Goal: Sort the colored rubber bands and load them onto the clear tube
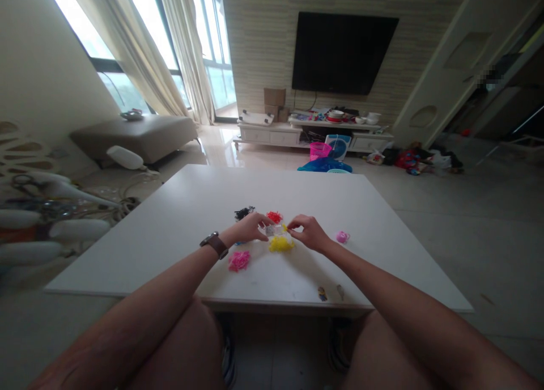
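Observation:
On a white table [204, 197] my left hand [254, 227] holds a small clear plastic box [274, 229] between thumb and fingers. My right hand [306, 231] pinches a bit of yellow at the box's right end. Just below the box lies a yellow pile [281, 244] of small pieces. A red pile [274, 216] is behind the box, and a black pile [243, 212] sits behind my left hand. Nearer to me on the left is a pink pile [239, 261]. Something blue shows partly under my left hand.
A small pink item [342, 237] lies right of my right hand. Two small objects, one a figure-like piece [322, 293], are near the front edge. Beyond the table stand a pink basket [319, 151] and a low TV cabinet [272, 135]. White lamp-like shapes [79, 230] are at the left.

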A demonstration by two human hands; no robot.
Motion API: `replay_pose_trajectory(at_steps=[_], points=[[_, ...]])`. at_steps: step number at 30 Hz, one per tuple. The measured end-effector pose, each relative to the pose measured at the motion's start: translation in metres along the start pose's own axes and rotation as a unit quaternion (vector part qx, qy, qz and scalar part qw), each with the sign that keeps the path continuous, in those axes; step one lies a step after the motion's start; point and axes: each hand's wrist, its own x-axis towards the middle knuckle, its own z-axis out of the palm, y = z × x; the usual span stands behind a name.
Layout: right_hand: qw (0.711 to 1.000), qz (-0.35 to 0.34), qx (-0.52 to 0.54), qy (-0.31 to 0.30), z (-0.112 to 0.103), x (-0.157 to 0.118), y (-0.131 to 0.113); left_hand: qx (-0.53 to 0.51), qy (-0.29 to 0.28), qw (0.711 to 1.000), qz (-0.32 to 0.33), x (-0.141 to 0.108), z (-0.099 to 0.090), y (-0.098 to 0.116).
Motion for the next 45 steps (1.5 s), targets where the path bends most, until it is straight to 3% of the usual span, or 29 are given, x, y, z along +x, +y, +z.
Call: replay_pose_trajectory(at_steps=[9,16,22,28,36,40,42,45], points=[[1.0,0.002,0.026,0.006,0.012,-0.001,0.002,-0.02,-0.026,0.999,0.024,0.002,0.005,0.001],[0.997,-0.033,0.072,0.025,0.01,0.0,-0.006,-0.051,-0.029,0.998,0.018,0.006,0.007,-0.004],[0.997,-0.065,0.034,0.025,0.008,0.0,-0.009,-0.06,-0.029,0.998,0.02,0.004,0.005,0.003],[0.996,-0.044,0.074,0.006,0.005,-0.001,-0.005,-0.068,-0.023,0.997,0.017,0.002,0.004,0.006],[0.989,-0.016,0.119,0.081,0.007,0.002,-0.02,-0.072,-0.029,0.997,0.017,0.002,0.004,0.006],[0.989,-0.015,0.067,0.13,0.005,0.003,-0.015,-0.117,-0.012,0.993,0.018,0.003,0.004,0.009],[0.996,0.032,0.008,0.082,0.004,0.001,-0.001,-0.161,0.001,0.987,0.008,0.002,0.004,0.012],[0.986,0.105,-0.084,-0.1,0.007,-0.005,0.027,-0.197,0.011,0.98,0.001,0.0,0.002,0.018]])
